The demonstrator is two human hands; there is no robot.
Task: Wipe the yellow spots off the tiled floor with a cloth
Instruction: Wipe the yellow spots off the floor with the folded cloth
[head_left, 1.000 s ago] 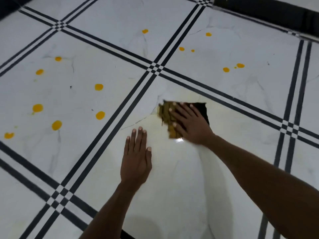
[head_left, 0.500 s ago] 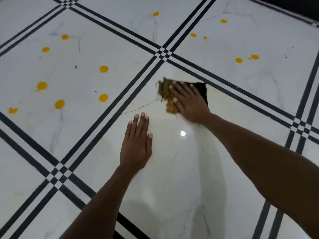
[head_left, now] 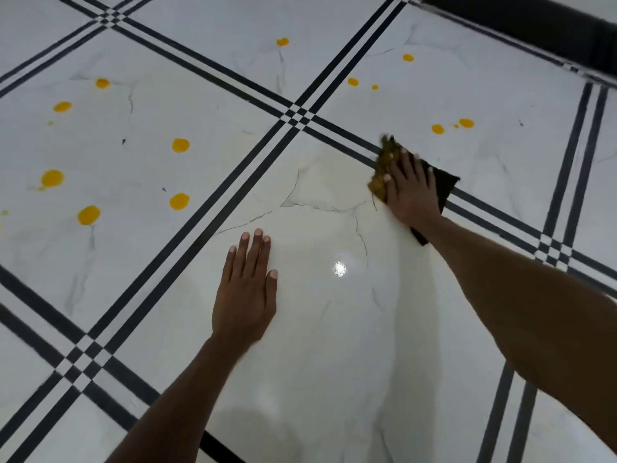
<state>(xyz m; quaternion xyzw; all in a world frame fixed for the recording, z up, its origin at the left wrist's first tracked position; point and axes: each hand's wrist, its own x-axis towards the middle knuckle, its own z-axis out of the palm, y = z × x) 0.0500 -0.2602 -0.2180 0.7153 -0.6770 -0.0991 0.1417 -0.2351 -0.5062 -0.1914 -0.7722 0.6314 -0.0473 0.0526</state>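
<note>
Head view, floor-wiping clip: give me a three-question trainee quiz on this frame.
1. True or false: the left hand lies flat on the floor, holding nothing.
2. The right hand presses what? A) sponge B) cloth C) brush
3. Fill in: the tile under both hands shows no yellow ____.

Key: 1 true; 2 B; 3 spots, which remain on neighbouring tiles.

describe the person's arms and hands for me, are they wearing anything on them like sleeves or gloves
Both forearms are bare as far as the frame shows: no sleeves, gloves, watch or bracelet. The left hand and right hand show no rings. Fingernails are short and unpainted.
</note>
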